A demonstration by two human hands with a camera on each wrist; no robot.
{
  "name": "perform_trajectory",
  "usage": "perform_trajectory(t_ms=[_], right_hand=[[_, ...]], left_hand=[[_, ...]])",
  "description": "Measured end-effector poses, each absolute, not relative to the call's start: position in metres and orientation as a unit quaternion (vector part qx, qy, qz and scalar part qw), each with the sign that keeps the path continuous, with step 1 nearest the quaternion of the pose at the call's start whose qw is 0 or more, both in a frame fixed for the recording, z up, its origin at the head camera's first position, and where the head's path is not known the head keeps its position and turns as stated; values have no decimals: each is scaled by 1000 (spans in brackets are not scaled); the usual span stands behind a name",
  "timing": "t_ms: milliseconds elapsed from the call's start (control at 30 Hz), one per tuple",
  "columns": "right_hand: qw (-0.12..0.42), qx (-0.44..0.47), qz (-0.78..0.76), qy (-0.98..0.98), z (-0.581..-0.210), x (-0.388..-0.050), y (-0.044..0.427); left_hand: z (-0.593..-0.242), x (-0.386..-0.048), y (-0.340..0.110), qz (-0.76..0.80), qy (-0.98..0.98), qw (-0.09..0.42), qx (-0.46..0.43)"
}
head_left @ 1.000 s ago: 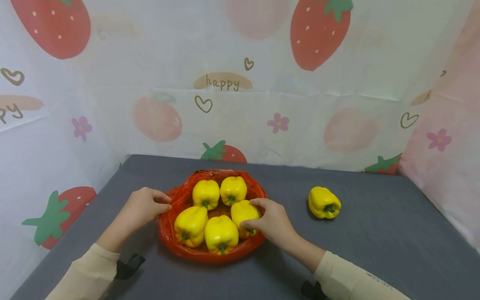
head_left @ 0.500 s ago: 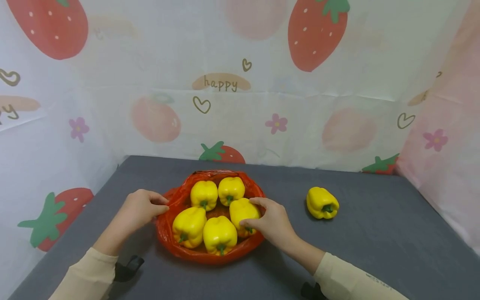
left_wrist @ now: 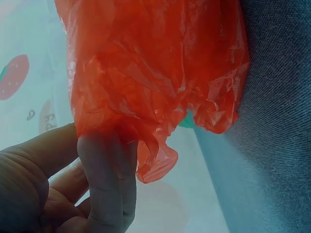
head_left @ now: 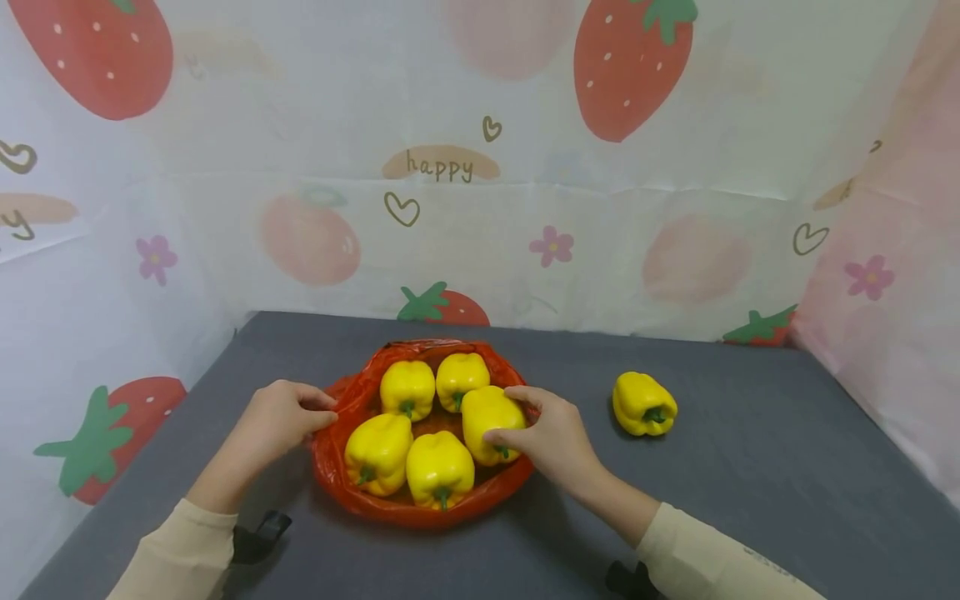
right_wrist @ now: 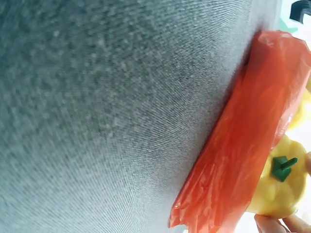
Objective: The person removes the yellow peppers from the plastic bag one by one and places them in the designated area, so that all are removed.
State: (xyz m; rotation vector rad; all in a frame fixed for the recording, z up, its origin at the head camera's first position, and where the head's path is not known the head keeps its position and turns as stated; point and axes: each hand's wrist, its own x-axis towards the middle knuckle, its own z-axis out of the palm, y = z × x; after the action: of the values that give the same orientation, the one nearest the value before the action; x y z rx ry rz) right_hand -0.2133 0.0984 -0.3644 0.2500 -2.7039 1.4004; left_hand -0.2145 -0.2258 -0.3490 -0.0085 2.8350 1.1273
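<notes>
Nearest the person, inside an open bag of shiny red plastic, two glossy yellow bell peppers point their green stems nearward. At the bag's right side, a third yellow pepper aims its stem down and toward the person, its long axis running back and slightly left; it lies left of the right hand, whose partly bent fingers and thumb grip it. Opposite, the left hand pinches the bag's left edge. Well right of the bag, a lone yellow pepper lies on the grey cloth-covered table, stem toward the person. Two rear yellow peppers in the bag turn their stems nearward; strawberry-print white cloth hangs behind
</notes>
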Motion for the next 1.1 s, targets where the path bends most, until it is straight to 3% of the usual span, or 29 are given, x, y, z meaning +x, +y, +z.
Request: perform_trajectory(t_ms=[1100], right_hand=[[32, 88, 507, -857, -338, -206, 114]], left_hand=[[-350, -217, -226, 360, 932, 37, -5]])
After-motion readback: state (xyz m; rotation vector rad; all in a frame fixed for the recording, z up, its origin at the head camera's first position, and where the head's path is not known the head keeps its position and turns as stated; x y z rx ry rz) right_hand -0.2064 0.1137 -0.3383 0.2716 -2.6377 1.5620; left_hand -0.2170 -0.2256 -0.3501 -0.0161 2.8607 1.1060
